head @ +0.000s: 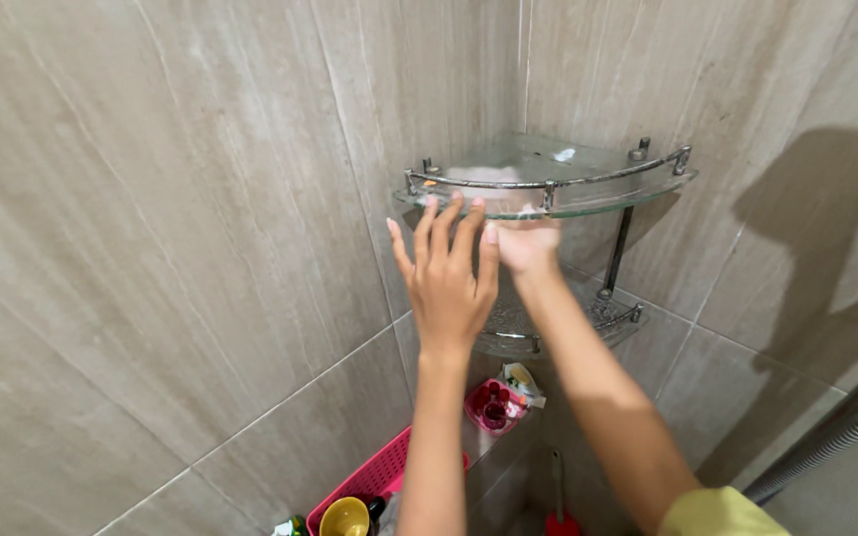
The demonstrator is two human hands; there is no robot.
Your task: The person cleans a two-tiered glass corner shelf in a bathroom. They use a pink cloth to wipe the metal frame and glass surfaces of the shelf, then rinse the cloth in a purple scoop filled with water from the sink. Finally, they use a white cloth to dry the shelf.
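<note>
A two-tier glass corner shelf with a chrome rail [588, 179] hangs where two beige tiled walls meet. My left hand [449, 283] is raised with its fingers spread, the fingertips touching the front edge of the upper glass tier. My right hand [528, 246] reaches up just beside it, under that same front edge; its fingers are hidden behind the glass. A whitish smear or cloth [479, 177] shows through the glass above both hands, and I cannot tell which it is.
The lower glass tier [613, 318] sits behind my forearms. Below are a pink plastic basket [379, 474], a yellow cup [345, 516], a small pink tray of red items [494, 407] and a red-based brush [560, 518]. A metal shower hose [846, 427] runs at right.
</note>
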